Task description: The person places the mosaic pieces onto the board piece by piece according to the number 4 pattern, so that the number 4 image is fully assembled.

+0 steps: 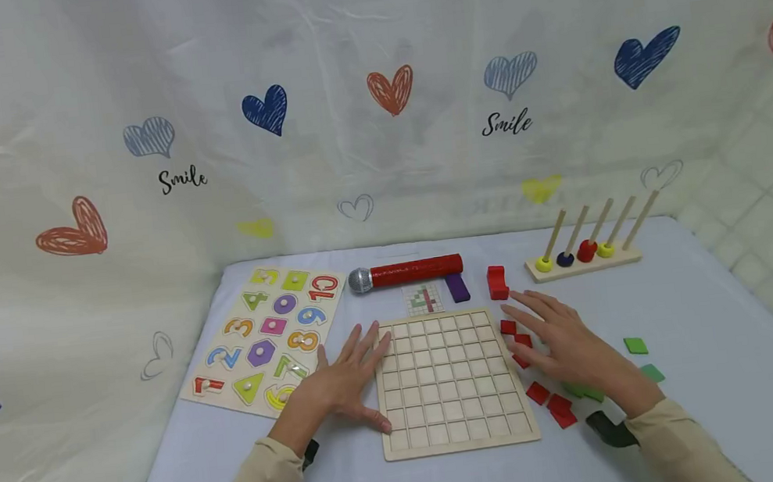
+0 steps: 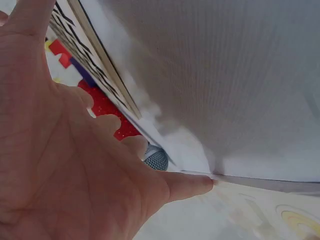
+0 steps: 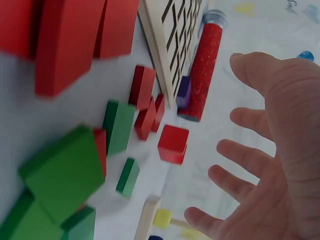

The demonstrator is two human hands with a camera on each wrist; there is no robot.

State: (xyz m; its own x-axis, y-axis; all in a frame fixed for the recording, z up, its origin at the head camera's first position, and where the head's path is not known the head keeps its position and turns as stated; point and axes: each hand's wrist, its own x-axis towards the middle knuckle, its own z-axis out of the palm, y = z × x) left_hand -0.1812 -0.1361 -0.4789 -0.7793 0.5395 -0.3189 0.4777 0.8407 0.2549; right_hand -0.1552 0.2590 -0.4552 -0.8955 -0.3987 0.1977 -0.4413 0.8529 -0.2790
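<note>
A wooden grid board (image 1: 454, 383) with square cells lies in front of me. My left hand (image 1: 341, 387) is spread at its left edge, fingertips and thumb right at the rim, holding nothing. Over the right side hovers my right hand (image 1: 567, 340), fingers extended and apart, with nothing in it. Beneath and beside it lie several red square tiles (image 1: 538, 392) and green tiles (image 3: 65, 175), partly hidden by the hand in the head view. A small pattern card (image 1: 423, 298) with coloured squares lies beyond the board.
A number puzzle board (image 1: 238, 343) lies at the left. Behind the grid are a red toy microphone (image 1: 414, 271), a purple block (image 1: 458, 288) and a red curved block (image 1: 497, 283). A peg stand (image 1: 583, 266) with coloured beads stands at the back right. One green tile (image 1: 636, 345) lies farther right.
</note>
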